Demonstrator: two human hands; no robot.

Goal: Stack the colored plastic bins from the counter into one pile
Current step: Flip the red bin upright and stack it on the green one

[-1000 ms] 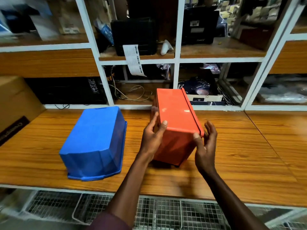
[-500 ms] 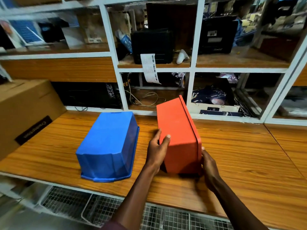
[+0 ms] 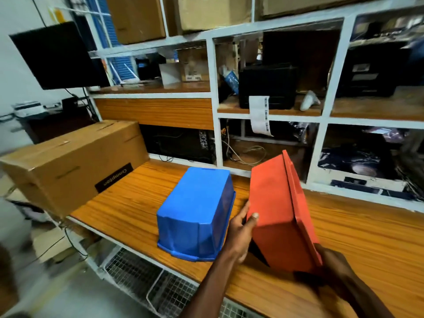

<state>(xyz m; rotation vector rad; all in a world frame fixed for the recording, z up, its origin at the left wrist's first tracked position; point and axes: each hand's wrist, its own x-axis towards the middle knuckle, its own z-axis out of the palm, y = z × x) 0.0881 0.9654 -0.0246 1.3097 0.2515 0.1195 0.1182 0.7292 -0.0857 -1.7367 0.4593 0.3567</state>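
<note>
- the orange bin (image 3: 273,210) is tipped up on its side above the wooden worktop (image 3: 367,237), near the front edge and just to the right of the blue bin (image 3: 197,212).
- its flat bottom faces left and toward the camera; its rimmed mouth faces right and away, so the inside is hidden.
- its long axis runs from the near edge of the worktop back toward the shelves, and the whole bin leans, with the far end higher than the near end.
- the left hand (image 3: 239,235) grips the lower left edge of the orange bin: the thumb lies flat on the bottom face and the fingers curl round behind the edge, out of sight.
- the right hand (image 3: 332,263) holds the near right corner at the rim; its fingers are hidden behind the rim, so whether they are spread or together cannot be told.
- the blue bin lies upside down on the worktop, mouth down and rim flat on the wood, its long axis running front to back and angled a little to the right at the far end.
- the two bins are close but do not touch; the left hand sits between them.
- a cardboard box (image 3: 73,164) rests at the left end of the worktop, well apart from the bins.
- white-framed shelves (image 3: 213,106) stand behind the worktop.
</note>
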